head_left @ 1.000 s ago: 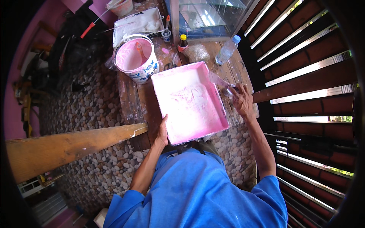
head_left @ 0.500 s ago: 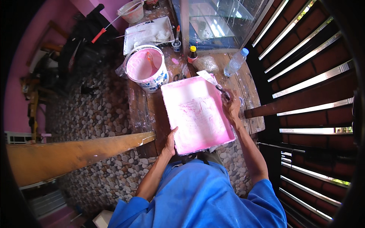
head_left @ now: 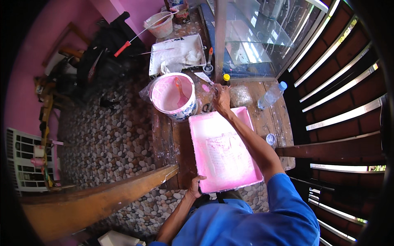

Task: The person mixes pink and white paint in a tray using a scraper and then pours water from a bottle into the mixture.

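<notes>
A paint tray (head_left: 255,170), coated pink inside, tilts toward me at the near end of the wooden table. My left hand (head_left: 196,187) grips its lower left edge, thumb over the rim. Beyond the tray's far end, my right hand (head_left: 222,98) is closed around a scraper (head_left: 202,77), its pale blade pointing left and away. Just left of that hand stands a white bucket (head_left: 185,112) smeared pink inside, holding an orange-handled paintbrush (head_left: 179,91). A yellow-capped bottle (head_left: 226,79) stands right behind my right hand, partly hidden by it.
Behind the bucket lie a white paint tray (head_left: 158,57) and another brush (head_left: 209,61). A clear bag (head_left: 240,96), a water bottle (head_left: 271,96) and a small cup (head_left: 271,139) are on the right. A glass cabinet (head_left: 254,53) stands behind. A wooden beam (head_left: 111,197) crosses lower left.
My right hand has moved from the tray's right edge forward and left with the scraper, past the tray's far end. My left hand keeps its hold; the view has shifted.
</notes>
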The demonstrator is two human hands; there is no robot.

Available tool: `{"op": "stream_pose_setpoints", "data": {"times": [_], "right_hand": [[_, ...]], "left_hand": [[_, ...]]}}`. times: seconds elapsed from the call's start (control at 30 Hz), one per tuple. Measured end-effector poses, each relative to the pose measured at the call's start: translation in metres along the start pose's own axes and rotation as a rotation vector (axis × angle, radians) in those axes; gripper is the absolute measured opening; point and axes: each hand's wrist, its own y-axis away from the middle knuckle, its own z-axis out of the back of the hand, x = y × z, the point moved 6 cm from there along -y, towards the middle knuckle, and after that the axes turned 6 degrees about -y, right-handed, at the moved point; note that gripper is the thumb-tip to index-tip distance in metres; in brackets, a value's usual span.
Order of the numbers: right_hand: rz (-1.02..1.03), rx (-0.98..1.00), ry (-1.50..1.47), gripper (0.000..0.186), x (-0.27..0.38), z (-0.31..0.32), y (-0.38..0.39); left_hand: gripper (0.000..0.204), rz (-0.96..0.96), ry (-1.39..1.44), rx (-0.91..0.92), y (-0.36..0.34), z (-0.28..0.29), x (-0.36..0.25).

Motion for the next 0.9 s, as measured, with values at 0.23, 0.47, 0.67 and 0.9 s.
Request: {"op": "stream_pose_setpoints", "data": {"times": [0.23, 0.47, 0.67, 0.9], "right_hand": [[0.069, 0.023, 0.070, 0.041, -0.036, -0.074, -0.075], [-0.001, 0.106, 0.069, 0.063, -0.009, -0.074, -0.085], [-0.565, 0.402, -0.584, 0.026, 0.056, 0.053, 0.053], [-1.201, 1.088, -0.864, 0.024, 0.115, 0.199, 0.306]], "left_hand": [[0.040, 0.066, -0.017, -0.152, 0.009, -0.002, 0.006], [0.043, 0.079, 0.027, -0.158, 0.008, 0.005, 0.005], [0.038, 0.037, -0.129, -0.183, 0.006, -0.005, -0.024], [0.047, 0.002, -0.272, -0.112, -0.010, -0.012, -0.041]]}}
